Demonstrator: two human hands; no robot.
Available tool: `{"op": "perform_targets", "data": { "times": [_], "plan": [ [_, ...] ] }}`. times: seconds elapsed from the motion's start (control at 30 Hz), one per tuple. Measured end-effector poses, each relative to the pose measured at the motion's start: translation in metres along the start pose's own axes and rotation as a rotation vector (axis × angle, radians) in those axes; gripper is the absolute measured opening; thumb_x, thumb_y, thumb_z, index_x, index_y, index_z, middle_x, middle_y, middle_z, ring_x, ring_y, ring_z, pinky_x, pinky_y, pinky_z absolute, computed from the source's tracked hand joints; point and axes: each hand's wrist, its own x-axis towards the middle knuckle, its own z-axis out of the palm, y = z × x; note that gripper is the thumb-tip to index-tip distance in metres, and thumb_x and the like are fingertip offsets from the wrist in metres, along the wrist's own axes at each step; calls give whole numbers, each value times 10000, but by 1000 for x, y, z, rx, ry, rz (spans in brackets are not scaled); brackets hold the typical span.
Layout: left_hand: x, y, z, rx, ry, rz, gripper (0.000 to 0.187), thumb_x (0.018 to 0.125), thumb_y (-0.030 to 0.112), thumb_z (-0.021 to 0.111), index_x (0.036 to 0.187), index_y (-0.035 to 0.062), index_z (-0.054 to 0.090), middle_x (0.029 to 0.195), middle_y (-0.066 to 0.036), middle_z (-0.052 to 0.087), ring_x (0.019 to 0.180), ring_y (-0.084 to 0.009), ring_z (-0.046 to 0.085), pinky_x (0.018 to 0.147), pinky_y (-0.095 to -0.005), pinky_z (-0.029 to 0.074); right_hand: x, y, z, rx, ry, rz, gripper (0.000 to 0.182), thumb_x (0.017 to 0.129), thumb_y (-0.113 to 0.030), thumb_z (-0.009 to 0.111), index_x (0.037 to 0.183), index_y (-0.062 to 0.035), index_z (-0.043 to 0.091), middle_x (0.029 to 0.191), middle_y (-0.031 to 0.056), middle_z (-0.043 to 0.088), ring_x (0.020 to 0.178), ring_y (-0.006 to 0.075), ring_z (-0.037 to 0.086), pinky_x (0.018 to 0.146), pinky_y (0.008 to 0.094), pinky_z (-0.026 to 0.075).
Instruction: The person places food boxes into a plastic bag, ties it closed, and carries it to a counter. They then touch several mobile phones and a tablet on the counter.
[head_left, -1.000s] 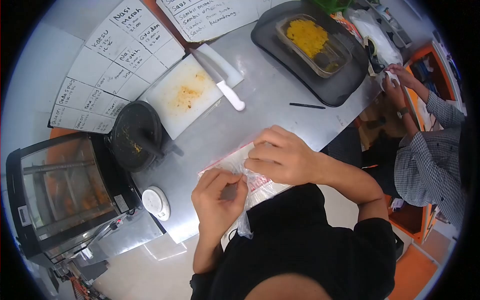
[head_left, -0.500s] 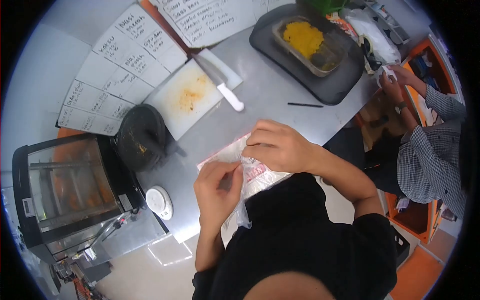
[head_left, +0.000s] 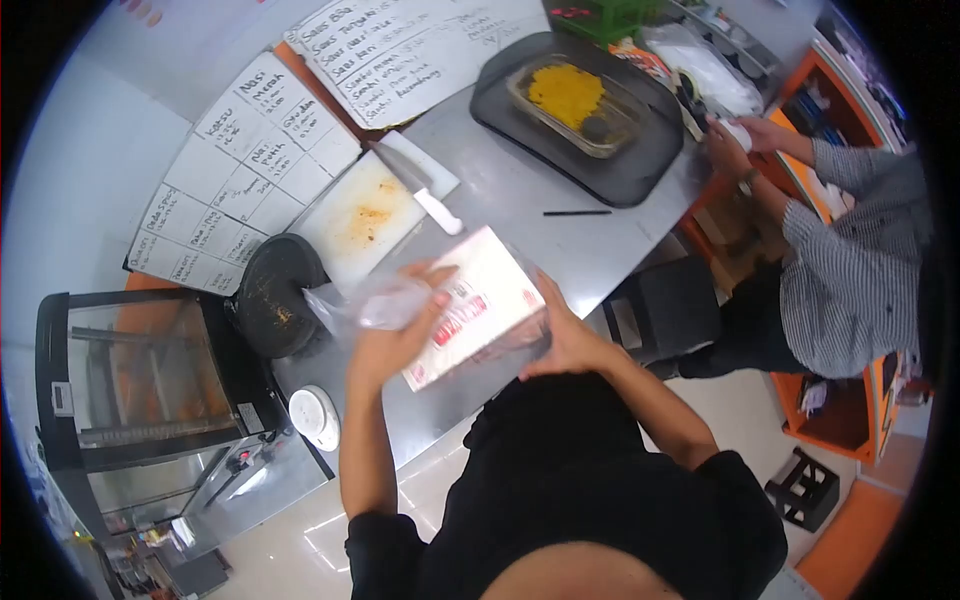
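Head view: both hands lifted above the steel counter [head_left: 520, 215], holding a pack [head_left: 478, 305] of plastic bags with red print, tilted, in front of the chest. Right hand [head_left: 565, 345] is under the pack's lower right edge, fingers curled up against it, gripping it. Left hand [head_left: 395, 335] is at the pack's left side, thumb on its face, fingers closed on a loose clear bag [head_left: 365, 305] that sticks out to the left (blurred, edges hard to trace). On the counter behind: white cutting board [head_left: 365, 215] with orange stains, a knife [head_left: 415, 190] with white handle lying across its far corner, a black mortar [head_left: 275, 295] just left of the board, a small white round lid [head_left: 313, 415] near the counter's near edge. Further back a dark tray [head_left: 600, 165] carries a glass dish [head_left: 570, 105] of yellow food; a black pen [head_left: 577, 212] lies near the tray. Glass-fronted warmer [head_left: 150, 390] at left. Handwritten sheets [head_left: 240, 170] cover the wall side. At right another person in a checked sleeve [head_left: 850, 270] has hands at the counter's far end.
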Motion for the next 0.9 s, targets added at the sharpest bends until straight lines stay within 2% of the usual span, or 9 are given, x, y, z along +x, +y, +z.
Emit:
{"op": "perform_targets", "data": {
  "times": [0.07, 0.3, 0.4, 0.47, 0.57, 0.67, 0.73, 0.83, 0.9],
  "plan": [
    [8, 6, 0, -213, 119, 38, 297, 1003, 269, 532, 1093, 56, 718, 1046, -199, 691, 957, -332, 663, 855, -370, 494, 24, 11, 0, 160, 48, -126, 1441, 533, -465, 935, 1531, 25, 19, 1581, 257, 103, 1475, 382, 126, 1198, 436, 153],
    [6, 7, 0, -447, -27, -175, 362, 1030, 301, 498, 1136, 14, 692, 1218, -107, 659, 1071, -216, 607, 950, -336, 446, 41, -2, -25, 103, -105, -205, 1460, 497, -493, 938, 1537, -7, 36, 1533, 232, 208, 1434, 358, 225, 1183, 424, 192],
    [-5, -9, 11, -376, 195, -47, 398, 1008, 326, 522, 1208, 5, 645, 1163, -89, 679, 1079, -189, 622, 940, -330, 466, 34, 4, -14, 41, 4, -318, 1407, 526, -461, 926, 1536, -15, 54, 1520, 242, 222, 1418, 376, 258, 1169, 439, 231],
    [-29, -53, 39, -1161, 629, -9, 491, 1012, 380, 503, 1281, -23, 579, 1233, -132, 638, 1138, -250, 594, 1003, -358, 454, 33, 1, -13, 19, 24, -338, 1366, 537, -421, 915, 1524, 15, 77, 1487, 254, 271, 1399, 383, 285, 1162, 436, 239],
    [-64, -69, 88, -1564, 581, -334, 626, 988, 452, 495, 1390, -26, 447, 1338, -164, 559, 1198, -275, 569, 1019, -385, 469, 25, 0, -6, 10, 51, -261, 1307, 562, -360, 896, 1512, 43, 96, 1459, 268, 313, 1384, 395, 305, 1159, 434, 241],
    [-96, -145, 154, -1013, 472, -178, 529, 983, 341, 535, 1369, -11, 449, 1304, -138, 579, 1124, -266, 617, 939, -390, 544, 24, -2, -11, 32, 18, -179, 1308, 573, -328, 893, 1519, 39, 68, 1491, 277, 275, 1415, 394, 258, 1178, 428, 210],
    [-96, -124, 156, -1191, 543, -248, 514, 979, 333, 545, 1351, -11, 461, 1302, -147, 578, 1114, -261, 623, 910, -379, 559, 27, 1, -17, 59, -15, -178, 1328, 569, -316, 897, 1524, 37, 44, 1516, 283, 244, 1443, 389, 217, 1191, 422, 185],
    [-98, -129, 174, -1402, 673, -491, 493, 974, 317, 557, 1336, -7, 473, 1290, -152, 584, 1105, -254, 628, 897, -372, 565, 30, 15, -33, 252, -144, -267, 1247, 695, -417, 832, 1538, 21, 25, 1582, 239, 164, 1482, 351, 138, 1208, 402, 138],
    [-104, -124, 176, -1435, 726, -669, 488, 972, 309, 558, 1338, -3, 475, 1282, -148, 591, 1106, -250, 628, 914, -376, 557, 25, 24, -38, 827, -63, 102, 1034, 890, -491, 647, 1551, -7, 16, 1626, 159, 84, 1501, 295, 73, 1215, 389, 94]
  ]
}}
